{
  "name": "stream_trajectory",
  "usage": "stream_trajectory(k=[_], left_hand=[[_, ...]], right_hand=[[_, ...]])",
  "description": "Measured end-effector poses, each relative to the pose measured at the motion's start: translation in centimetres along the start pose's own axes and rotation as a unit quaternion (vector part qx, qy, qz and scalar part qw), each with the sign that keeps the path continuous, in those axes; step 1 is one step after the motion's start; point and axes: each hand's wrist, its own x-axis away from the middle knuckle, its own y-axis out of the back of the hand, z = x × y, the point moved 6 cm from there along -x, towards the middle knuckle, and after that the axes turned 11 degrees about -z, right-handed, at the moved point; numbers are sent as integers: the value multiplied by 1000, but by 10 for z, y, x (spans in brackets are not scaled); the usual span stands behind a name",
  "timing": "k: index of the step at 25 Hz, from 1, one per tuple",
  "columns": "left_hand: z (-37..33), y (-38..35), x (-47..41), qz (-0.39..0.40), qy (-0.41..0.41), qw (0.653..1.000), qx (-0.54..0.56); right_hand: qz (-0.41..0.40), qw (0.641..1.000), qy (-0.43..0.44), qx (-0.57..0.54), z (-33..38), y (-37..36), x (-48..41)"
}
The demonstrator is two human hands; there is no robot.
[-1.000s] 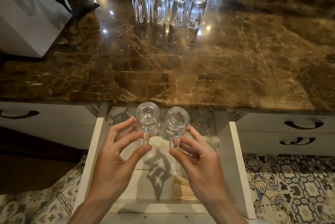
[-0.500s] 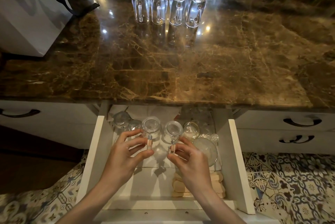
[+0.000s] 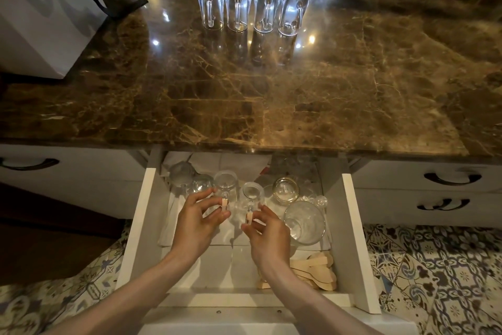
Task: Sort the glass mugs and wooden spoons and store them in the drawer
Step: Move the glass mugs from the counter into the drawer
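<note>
my left grip pinches the handle of the left mug between thumb and fingertips, and my right grip does the same with the right mug. both grips are closed only as far as those thin handles, the other fingers fanned loose. the two mugs sit upside down, side by side, low in the open drawer at lower centre of the frame; i cannot tell whether their rims touch the cloth lining yet.

they are clear glass, so i judge them hard, slick and easy to chip, with some weight hanging off a small handle. the handle is the sure hold; the smooth body would slip.

it is crowded in here: stored mugs just left of mine, a gold-rimmed jar and a wide glass bowl just right, so a knock is the risk. the wooden spoons lie stacked at the drawer's near right corner. four more mugs wait in a row at the top of the tabletop, near a white bag at upper left.
</note>
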Motion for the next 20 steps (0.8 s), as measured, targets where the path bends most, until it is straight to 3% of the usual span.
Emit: stream_trajectory(k=[7,16,20], left_hand=[[4,-11,-2,-45,-18,999,6],[14,-29,-2,-27,-32,999,-3],[23,-32,-5,-21,-7,1000,-18]], right_hand=[[-76,995,-51,-49,-6,-18,-8],[-150,974,-133,-101,-15,-30,-20],[-158,973,-129,-106,-15,-35,-26]])
